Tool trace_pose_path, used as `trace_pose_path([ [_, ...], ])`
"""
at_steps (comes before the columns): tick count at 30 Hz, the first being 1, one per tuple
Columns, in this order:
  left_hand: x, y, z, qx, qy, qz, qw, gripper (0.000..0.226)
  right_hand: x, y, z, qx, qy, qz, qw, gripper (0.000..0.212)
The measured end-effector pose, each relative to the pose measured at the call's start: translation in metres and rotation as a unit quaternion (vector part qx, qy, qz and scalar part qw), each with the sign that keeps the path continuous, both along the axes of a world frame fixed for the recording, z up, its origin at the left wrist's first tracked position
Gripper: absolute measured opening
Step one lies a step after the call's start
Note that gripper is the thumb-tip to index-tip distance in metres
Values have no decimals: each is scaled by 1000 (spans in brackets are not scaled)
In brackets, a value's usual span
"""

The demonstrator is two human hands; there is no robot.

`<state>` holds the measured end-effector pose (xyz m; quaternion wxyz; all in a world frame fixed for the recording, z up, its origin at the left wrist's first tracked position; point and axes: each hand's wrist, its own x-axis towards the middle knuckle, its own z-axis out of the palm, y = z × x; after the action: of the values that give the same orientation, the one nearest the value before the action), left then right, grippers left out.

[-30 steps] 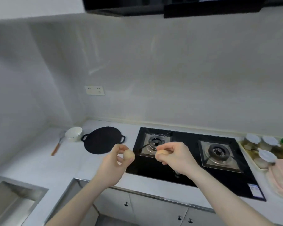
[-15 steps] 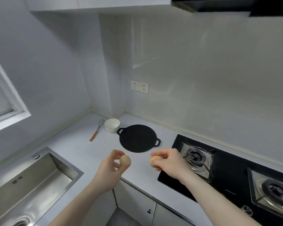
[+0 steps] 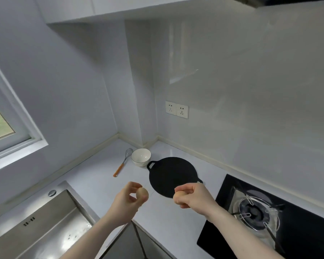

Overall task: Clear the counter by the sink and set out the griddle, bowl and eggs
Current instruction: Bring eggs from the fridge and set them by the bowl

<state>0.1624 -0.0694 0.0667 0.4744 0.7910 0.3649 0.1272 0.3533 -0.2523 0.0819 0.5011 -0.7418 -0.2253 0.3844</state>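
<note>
Egg-setting step in hand. Left hand (image 3: 126,201) pinching one egg (image 3: 142,195) between thumb and fingertips; right hand (image 3: 194,198) curled round a second egg (image 3: 178,198), only its near end showing past the fingers. Both hands raised above the worktop (image 3: 101,174), a small gap between them, eggs not touching each other or any surface.

Griddle (image 3: 173,176) flat on the worktop just beyond the hands, its near rim partly behind the right hand's knuckles. Bowl (image 3: 141,157) upright beyond the griddle's far-left handle, just beside it, toward the corner. Whisk (image 3: 123,165) lying left of the bowl, wire head near the bowl's rim, orange handle pointing back toward the left hand. Sink (image 3: 45,225) below and left of the left hand. Gas hob (image 3: 260,217) right of the right hand.

Judgement: griddle and bowl already set out; eggs the last item, so task near its end. Next move probably calls for lowering both eggs gently onto bare worktop ahead of the left hand, or into the bowl. Round shells on a flat, smooth top likely to roll; soft release needed, well back from the sink's edge.
</note>
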Motion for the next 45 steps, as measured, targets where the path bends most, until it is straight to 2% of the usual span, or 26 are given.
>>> trace_pose_path([
  [9,51,35,-25,-50,18,-5,999,30,40,41,-31,-10,54,-16,998,34],
  [17,102,97,-55,-88,40,-68,993,27,65,75,-63,-33,80,-121,989,39],
  [19,117,114,-63,-103,41,-89,990,25,73,85,-71,-35,82,-154,984,35],
  [22,140,136,-75,-100,44,-124,986,22,87,97,-87,-24,95,-206,974,24],
  [31,207,167,-115,-153,87,-166,970,28,135,99,-145,-45,160,-344,924,34],
  [35,227,163,-128,-165,104,-163,967,33,152,100,-155,-43,181,-381,906,27],
  [41,243,162,-136,-192,109,-138,966,36,173,106,-156,-59,177,-388,903,31],
  [45,229,173,-142,-199,123,-100,967,36,160,131,-169,-100,159,-312,931,40],
])
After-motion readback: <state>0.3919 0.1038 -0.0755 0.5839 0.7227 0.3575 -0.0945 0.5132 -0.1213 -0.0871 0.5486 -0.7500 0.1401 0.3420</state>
